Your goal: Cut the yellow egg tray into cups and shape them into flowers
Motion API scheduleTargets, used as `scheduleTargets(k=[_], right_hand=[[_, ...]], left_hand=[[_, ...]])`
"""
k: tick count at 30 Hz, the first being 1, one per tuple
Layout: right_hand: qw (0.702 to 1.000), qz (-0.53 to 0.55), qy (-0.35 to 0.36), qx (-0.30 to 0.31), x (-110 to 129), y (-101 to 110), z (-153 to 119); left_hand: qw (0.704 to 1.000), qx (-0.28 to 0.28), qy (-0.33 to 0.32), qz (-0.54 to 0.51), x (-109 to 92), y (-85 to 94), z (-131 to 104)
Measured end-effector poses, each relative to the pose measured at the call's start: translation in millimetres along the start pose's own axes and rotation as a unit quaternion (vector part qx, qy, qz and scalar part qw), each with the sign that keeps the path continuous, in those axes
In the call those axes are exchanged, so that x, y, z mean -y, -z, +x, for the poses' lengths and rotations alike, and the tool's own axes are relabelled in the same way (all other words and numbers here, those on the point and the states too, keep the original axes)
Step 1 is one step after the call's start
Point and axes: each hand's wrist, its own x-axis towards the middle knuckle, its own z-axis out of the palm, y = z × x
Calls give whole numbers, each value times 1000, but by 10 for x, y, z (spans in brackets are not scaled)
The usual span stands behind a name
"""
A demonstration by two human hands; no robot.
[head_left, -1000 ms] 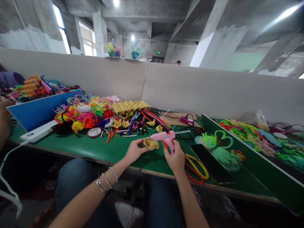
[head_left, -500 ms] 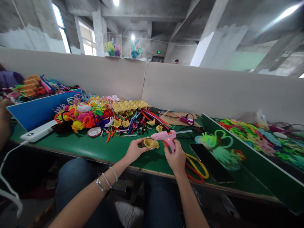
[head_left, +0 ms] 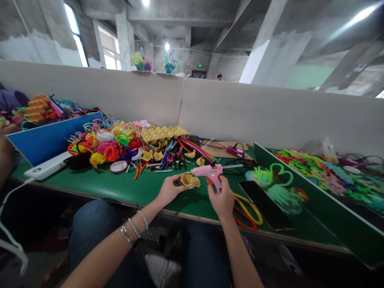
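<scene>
My left hand (head_left: 171,189) is closed on a yellow egg-carton cup (head_left: 189,181) with ragged edges, held just above the green table (head_left: 117,185). In my right hand (head_left: 222,199) is a pink hot glue gun (head_left: 210,172), its small light glowing red. The nozzle points left, at the rim of the cup; whether it touches cannot be made out. My right fingers wrap the handle near the orange trigger. A clear glue stick (head_left: 234,165) sticks out of the back of the gun.
Beyond my hands lie loose carton cups (head_left: 158,156), a yellow egg carton (head_left: 165,133) and piled pipe cleaners (head_left: 105,148). On the right are yellow-and-red-handled scissors (head_left: 250,208), a black phone (head_left: 264,205), a pipe-cleaner swan (head_left: 283,194) and a green divider (head_left: 318,200). A blue board (head_left: 54,138) stands left.
The view has shifted very slightly. Both hands keep the cup and the glue gun in nearly the same position, the nozzle still by the cup's rim.
</scene>
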Motion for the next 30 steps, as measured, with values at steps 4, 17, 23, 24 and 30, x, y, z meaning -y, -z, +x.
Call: scheduleTargets(k=[4, 17, 23, 24, 30], right_hand=[[1000, 3, 6, -2, 7, 3, -1], [1000, 4, 25, -5, 1, 1, -14], [1000, 7, 16, -9, 1, 4, -8], [1000, 7, 14, -9, 1, 4, -8], [1000, 2, 11, -11, -9, 1, -10]], left_hand=[[1000, 1, -1, 1, 0, 2, -2], [1000, -2, -1, -8, 29, -7, 3], [1000, -2, -4, -5, 13, -5, 0], [1000, -2, -3, -4, 11, -5, -1], [1000, -1, -5, 1, -7, 0, -4]])
